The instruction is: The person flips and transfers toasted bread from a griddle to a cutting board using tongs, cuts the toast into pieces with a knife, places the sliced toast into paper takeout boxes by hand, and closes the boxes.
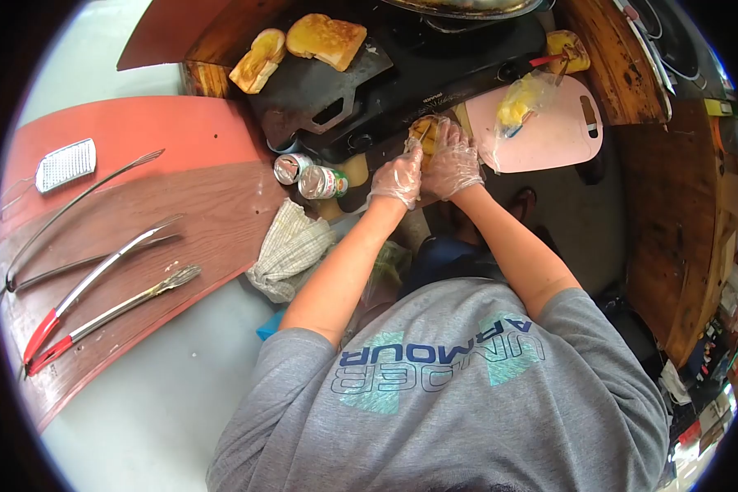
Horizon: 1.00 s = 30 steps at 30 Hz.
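Both my hands wear clear plastic gloves and meet at a browned piece of toast (423, 129) with dark lines on it, in front of the black stove. My left hand (398, 176) is closed at its left and near side. Along its right side, my right hand (453, 160) presses with the fingers stretched forward and close together. The gloves hide part of the toast. Just right of my right hand lies a pink cutting board (541, 152), with a plastic bag of something yellow (523, 100) on it.
Two toasted slices (326, 41) sit by the flat griddle plate (320, 90) on the stove (451, 61). Two cans (321, 182) and a checked cloth (291, 250) are left of my hands. Tongs (98, 275) and a grater (66, 166) rest on the left board (213, 197).
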Each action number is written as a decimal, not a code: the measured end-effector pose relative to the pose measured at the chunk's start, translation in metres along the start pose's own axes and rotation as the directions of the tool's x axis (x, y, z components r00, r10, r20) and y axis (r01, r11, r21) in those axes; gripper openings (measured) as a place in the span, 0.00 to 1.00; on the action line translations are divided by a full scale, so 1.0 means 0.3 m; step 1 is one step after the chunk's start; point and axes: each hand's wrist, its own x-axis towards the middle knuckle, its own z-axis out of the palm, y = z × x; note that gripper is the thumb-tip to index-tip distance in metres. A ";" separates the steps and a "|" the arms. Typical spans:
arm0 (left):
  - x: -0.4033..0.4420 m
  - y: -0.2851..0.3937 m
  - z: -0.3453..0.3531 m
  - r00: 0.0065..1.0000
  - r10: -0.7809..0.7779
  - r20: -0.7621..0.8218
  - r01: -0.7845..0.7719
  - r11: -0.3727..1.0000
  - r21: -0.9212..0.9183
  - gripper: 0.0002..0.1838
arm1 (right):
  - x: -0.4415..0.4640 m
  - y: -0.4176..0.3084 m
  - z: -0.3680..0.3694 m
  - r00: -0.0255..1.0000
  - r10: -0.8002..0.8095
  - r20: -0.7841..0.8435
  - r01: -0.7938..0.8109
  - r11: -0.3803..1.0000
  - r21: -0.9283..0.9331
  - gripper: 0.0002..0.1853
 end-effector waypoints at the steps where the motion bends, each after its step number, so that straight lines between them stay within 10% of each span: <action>1: 0.006 0.001 0.012 1.000 0.009 0.008 -0.009 1.000 0.002 0.19 | -0.004 0.001 -0.002 1.000 0.011 0.018 -0.011 1.000 -0.017 0.68; 15: -0.006 0.018 -0.062 0.978 -0.050 0.205 0.051 0.999 -0.002 0.25 | -0.005 0.012 -0.020 0.999 -0.033 0.007 0.033 0.997 -0.067 0.62; 23: -0.117 -0.114 0.275 0.973 0.113 -0.200 -0.126 0.991 -0.053 0.34 | 0.000 0.010 0.002 0.998 -0.056 0.006 0.056 0.993 -0.105 0.65; 30: -0.111 -0.107 0.274 0.989 0.046 -0.143 -0.056 0.996 -0.068 0.33 | -0.008 0.006 0.025 0.996 -0.089 -0.006 0.087 0.988 -0.129 0.65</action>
